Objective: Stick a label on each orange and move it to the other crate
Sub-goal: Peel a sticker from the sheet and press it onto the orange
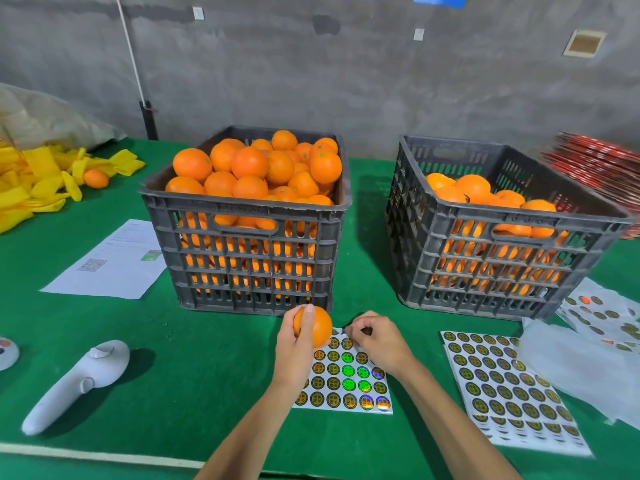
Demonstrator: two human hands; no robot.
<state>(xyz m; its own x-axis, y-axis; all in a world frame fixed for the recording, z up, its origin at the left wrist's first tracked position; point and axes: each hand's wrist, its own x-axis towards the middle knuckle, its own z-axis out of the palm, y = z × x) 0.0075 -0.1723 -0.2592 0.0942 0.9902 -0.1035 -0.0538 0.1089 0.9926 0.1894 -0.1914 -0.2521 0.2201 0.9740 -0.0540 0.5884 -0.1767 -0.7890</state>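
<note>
Oranges fill the dark slatted plastic crate on the left (242, 237) to a heap above its rim, on the green felt-covered table (173, 375). Just in front of that crate, the left hand (294, 351) curls its grip round one round orange (317, 327), thumb over the top, holding it above the near sheet of round gold and holographic stickers (346, 379). Immediately right of the fruit, the right hand (377, 341) has its fingertips pinched together at the sheet's far edge; whether a label is already lifted between them is too small to tell. The coming move likely turns on this: the orange lies just left of the pinching fingers, so the label need only travel leftward. Further right stands the second dark slatted crate (502, 244), partly filled, nearer the right hand.
</note>
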